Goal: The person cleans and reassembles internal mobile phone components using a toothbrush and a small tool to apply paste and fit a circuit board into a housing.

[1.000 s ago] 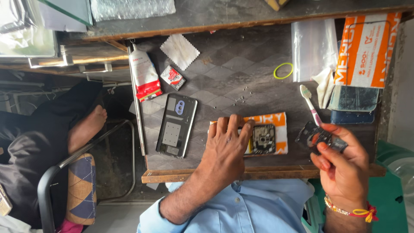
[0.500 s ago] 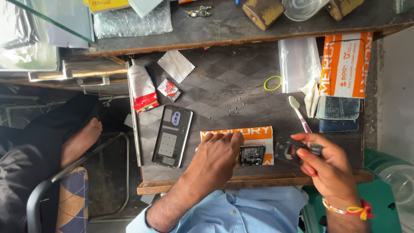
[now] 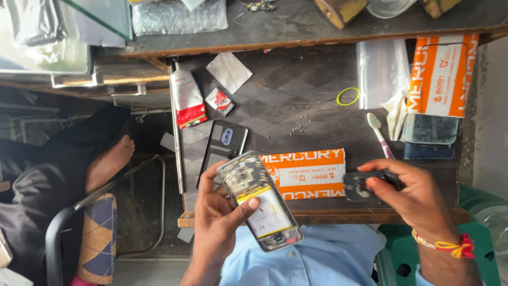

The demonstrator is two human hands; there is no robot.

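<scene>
My left hand (image 3: 222, 222) grips an opened phone body (image 3: 260, 200) with its back off, the battery and inner parts facing up, held above the table's near edge. My right hand (image 3: 410, 193) pinches a small black part (image 3: 361, 185) just right of an orange and white box (image 3: 304, 172) that lies flat on the dark table (image 3: 296, 100). A dark phone back cover (image 3: 225, 145) lies on the table left of the box, partly behind the held phone.
A toothbrush (image 3: 380, 133), yellow rubber ring (image 3: 347, 96), red and white tube (image 3: 187, 100), small red packet (image 3: 219, 101), grey cloth (image 3: 229, 71), clear bag (image 3: 378, 71) and second orange box (image 3: 442, 74) lie around. A person's bare foot (image 3: 108, 161) rests at left by a chair.
My left hand left the box top and lifted the opened phone up toward me. My right hand shifted left with the black part. The camera view drifted slightly.
</scene>
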